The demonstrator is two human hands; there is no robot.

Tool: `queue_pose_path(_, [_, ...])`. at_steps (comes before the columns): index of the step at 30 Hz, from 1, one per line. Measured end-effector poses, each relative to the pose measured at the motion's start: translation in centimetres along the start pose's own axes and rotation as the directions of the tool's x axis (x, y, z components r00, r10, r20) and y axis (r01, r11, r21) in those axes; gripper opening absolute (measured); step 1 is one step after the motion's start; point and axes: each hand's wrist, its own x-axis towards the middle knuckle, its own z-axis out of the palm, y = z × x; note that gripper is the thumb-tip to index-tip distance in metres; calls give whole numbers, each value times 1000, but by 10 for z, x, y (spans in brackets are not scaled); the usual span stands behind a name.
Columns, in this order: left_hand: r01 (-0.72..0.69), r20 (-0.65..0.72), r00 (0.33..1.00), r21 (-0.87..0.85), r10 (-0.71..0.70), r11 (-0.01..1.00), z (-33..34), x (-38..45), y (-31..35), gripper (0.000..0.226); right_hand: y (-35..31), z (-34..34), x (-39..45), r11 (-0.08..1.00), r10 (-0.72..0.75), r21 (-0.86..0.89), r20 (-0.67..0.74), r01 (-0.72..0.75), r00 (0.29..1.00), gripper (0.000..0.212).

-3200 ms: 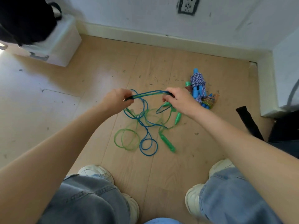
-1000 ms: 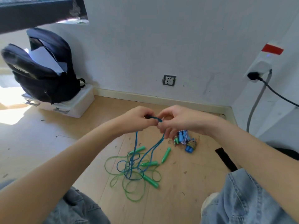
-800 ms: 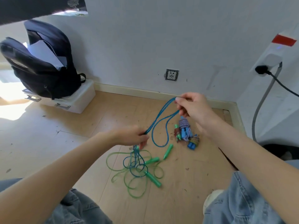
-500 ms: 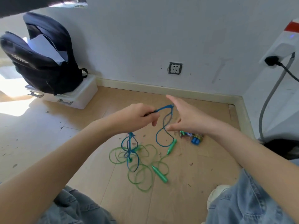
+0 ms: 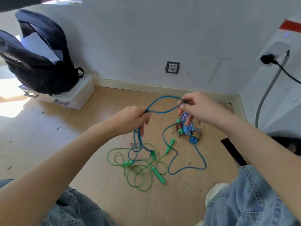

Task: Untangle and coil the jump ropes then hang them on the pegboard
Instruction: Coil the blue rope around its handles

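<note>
Far left, we've got a dark backpack (image 5: pixel 39 62) sitting on a white storage box (image 5: pixel 76 95) against the wall. Moving in, our left hand (image 5: pixel 130 119) is closed on the blue jump rope (image 5: pixel 162 104), pinching one end of a loop, with more blue strands hanging straight down from under the fist. Those strands drop into the green jump rope (image 5: pixel 138 170), which lies on the wooden floor (image 5: pixel 48 128) below and between our hands in a messy pile of loops, green handles mixed in, and the blue looks tangled in with it there.

The held loop spans the gap between both hands, up off the floor. Our right hand (image 5: pixel 197 110) pinches the other end between thumb and fingertips, the remaining fingers loosely spread. Another run of blue trails down beneath it and sweeps out in a wide curve across the floor to the right of the green pile. Just below the right hand sits a small bundle of other ropes (image 5: pixel 189 129), blue-white braided cord and blue handles, touching the floor. On the wall behind is a socket (image 5: pixel 173 67).
</note>
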Motion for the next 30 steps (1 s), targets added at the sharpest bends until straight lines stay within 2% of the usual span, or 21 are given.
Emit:
queue_pose_path(1, [-16,-101,995,-70,9,997,-6,1,3,31,2,0,-2,980,26,-199,35,-19,999,29])
queue_pose_path(2, [-49,-191,981,-160,18,986,-12,1,6,31,3,1,-3,955,31,-297,76,-7,997,50])
queue_pose_path(3, [-90,-252,968,-259,22,962,-16,1,11,31,1,2,-5,964,-1,-264,129,35,992,62])
queue_pose_path(4, [-125,-282,959,-349,23,929,-19,-1,17,31,-3,4,-7,985,-60,-146,193,89,979,63])
queue_pose_path(6, [-162,-290,956,-446,29,880,-20,-4,28,31,-12,11,-11,979,-171,158,279,131,945,37])
queue_pose_path(8, [-172,-256,965,-446,59,878,-18,-6,34,31,-23,11,-16,938,-235,311,246,153,940,5])
queue_pose_path(10, [-136,-184,981,-403,66,905,-19,-7,33,30,-26,2,-15,878,-229,459,145,139,963,13])
queue_pose_path(12, [-42,-93,996,-385,6,922,-19,-10,27,29,-27,-10,-13,817,-165,569,70,97,984,15])
queue_pose_path(14, [53,-3,998,-424,-60,904,-17,-14,22,29,-22,-14,-12,872,-105,486,76,55,992,7])
queue_pose_path(16, [113,56,994,-521,-98,846,-15,-16,22,28,-14,-4,-13,965,-19,260,96,-7,995,24])
queue_pose_path(18, [121,42,992,-600,-120,791,-15,-16,26,29,-11,7,-12,991,-7,133,64,-2,998,35])
queue_pose_path(21, [59,-31,994,-677,-109,733,-16,-14,30,29,-15,13,-14,980,-50,198,182,13,982,24])
queue_pose_path(23, [24,-45,996,-711,-80,703,-17,-14,31,29,-16,16,-16,986,-50,166,240,10,969,17])
queue_pose_path(27, [-2,-61,996,-763,-70,646,-19,-14,29,26,-18,21,-16,973,-106,221,178,66,978,10])
queue_pose_path(30, [23,-150,970,-724,-190,690,-22,-10,20,27,-17,11,-10,978,-65,198,10,62,998,13])
